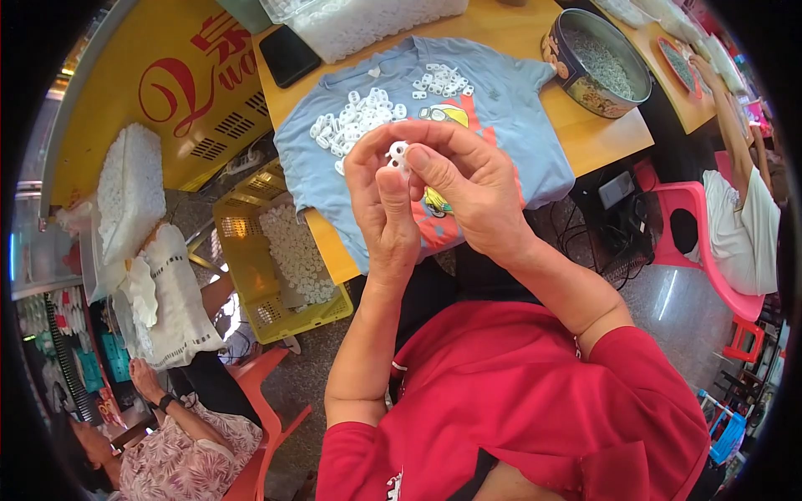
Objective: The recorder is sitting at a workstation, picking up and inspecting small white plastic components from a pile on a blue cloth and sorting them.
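Red cloth of the person's shirt (518,376) fills the foreground, below the near edge of the wooden desk (614,134). Both bare hands are raised in front of it, and in view they overlap the pale blue T-shirt (535,138) spread across the desk. Between them is a small white part (398,154) with dark holes. The right hand (484,188) pinches it, its grip closed to the part's thickness between thumb and finger; the left hand (373,184) has its fingers curled round behind and its thumb against the lower side, its grip likewise closed on it. Whether it is one piece or two joined, I cannot tell.

Past the hands, two heaps of similar white pieces lie on the T-shirt: a larger one (355,117) toward the desk's left edge, a smaller one (443,81) nearer the far edge. A black phone (286,56) lies by the far left corner, beside a clear container of white pieces (368,25) at the far edge. Toward the right edge stands a round tin (585,90) holding small silvery bits. Below the left edge, a yellow crate (292,324) holds more white pieces.
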Motion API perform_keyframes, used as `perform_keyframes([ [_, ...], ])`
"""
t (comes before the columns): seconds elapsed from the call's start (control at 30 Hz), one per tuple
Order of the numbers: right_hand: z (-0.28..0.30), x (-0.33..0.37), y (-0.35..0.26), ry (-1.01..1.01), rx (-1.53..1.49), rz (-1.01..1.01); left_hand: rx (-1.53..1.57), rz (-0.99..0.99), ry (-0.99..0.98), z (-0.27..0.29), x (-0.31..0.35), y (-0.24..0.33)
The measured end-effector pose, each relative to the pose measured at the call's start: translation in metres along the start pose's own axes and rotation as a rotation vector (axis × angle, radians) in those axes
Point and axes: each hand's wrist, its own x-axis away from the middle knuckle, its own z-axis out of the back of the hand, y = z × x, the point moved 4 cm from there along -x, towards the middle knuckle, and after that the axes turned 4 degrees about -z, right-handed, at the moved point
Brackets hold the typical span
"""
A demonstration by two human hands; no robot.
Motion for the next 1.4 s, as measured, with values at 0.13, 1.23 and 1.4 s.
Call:
perform_keyframes([
  [0.13, -0.001, 0.002, 0.005, -0.054, 0.002, -0.031, 0.201, 0.161, -0.113, -0.011, 0.001, -0.001],
  [1.23, 0.009, -0.009, -0.003, -0.101, 0.321, 0.178, -0.530, -0.263, -0.032, 0.006, 0.001, 0.015],
  [1.4, 0.020, -0.017, -0.005, 0.019, 0.181, 0.123, -0.504, -0.279, -0.010, 0.010, 0.001, 0.017],
])
